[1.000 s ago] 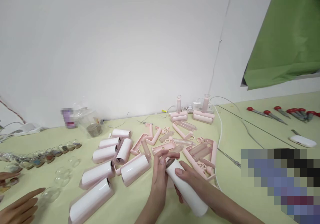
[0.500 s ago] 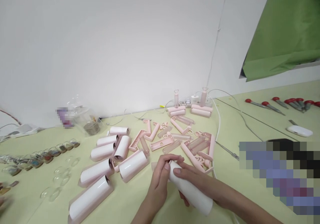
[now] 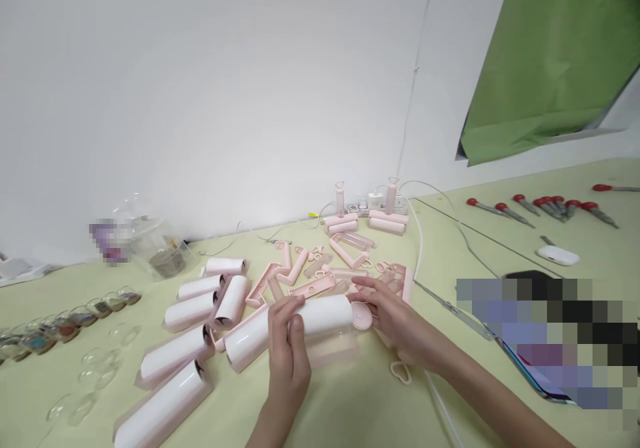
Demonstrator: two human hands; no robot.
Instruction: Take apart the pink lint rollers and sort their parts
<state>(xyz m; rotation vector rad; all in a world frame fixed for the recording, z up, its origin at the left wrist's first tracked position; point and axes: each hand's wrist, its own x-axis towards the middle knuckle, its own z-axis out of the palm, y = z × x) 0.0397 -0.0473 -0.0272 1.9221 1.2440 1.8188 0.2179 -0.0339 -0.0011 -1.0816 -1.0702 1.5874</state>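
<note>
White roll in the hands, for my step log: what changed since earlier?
The white roll has swung from a slant to nearly level, with the left hand around it. The right hand let go of the roll's side and is now at the pink disc by its right end. The other white rolls lie as before.

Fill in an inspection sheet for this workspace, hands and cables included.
Surface: pale green tabletop.
Job's things: white rolls at left, pink frames strewn mid-table, two small rollers standing at the back.
Clutter: row of domes at left; red-ended tools and a white case at right.
Hands: left hand grips the held roll; right hand is at its end by a pink disc, grip unclear.
Cables: white cable runs right of the frames.
Surroundings: white wall, green cloth at upper right.
</note>
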